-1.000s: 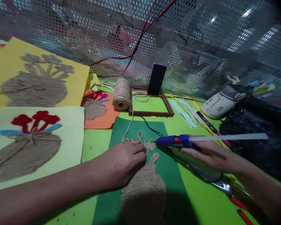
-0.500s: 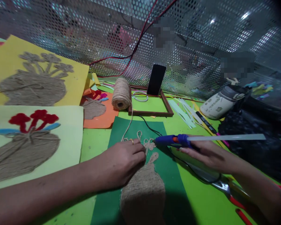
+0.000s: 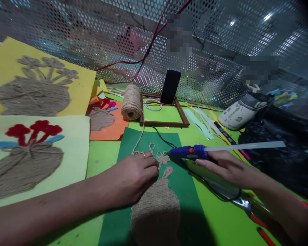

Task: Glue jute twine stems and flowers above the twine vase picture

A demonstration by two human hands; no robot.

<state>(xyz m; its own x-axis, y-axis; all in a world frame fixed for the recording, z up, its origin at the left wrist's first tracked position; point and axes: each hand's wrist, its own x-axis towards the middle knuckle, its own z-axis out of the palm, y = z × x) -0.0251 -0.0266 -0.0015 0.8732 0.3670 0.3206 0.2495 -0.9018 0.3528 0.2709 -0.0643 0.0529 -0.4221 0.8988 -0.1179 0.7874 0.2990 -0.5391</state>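
My right hand (image 3: 224, 167) grips a blue glue gun (image 3: 188, 152) with a long pale glue stick (image 3: 246, 146) out of its back. Its nozzle is at a small twine flower (image 3: 163, 158) on a dark green sheet (image 3: 187, 184). Beside that flower, my left hand (image 3: 133, 176) rests on the sheet, its fingers curled together around jute twine (image 3: 140, 138); the fingertips are hidden. The strand runs back to a twine spool (image 3: 131, 102). Below the flower are a looped twine leaf (image 3: 167, 172) and a twine-covered vase shape (image 3: 156, 212), partly in shadow.
Finished twine pictures on yellow (image 3: 84, 85), pale green (image 3: 77, 130) and orange sheets lie left. Behind are a wooden frame (image 3: 166, 124), a phone (image 3: 170, 86) and perforated metal. Paper strips, a marker (image 3: 224, 132), a bottle (image 3: 242, 111), a black bag and scissors (image 3: 246, 205) lie right.
The rear end of the glue gun and its stick has tipped up slightly, with the nozzle staying by the flower. The left hand keeps its place on the sheet; the whole view shifts slightly left.
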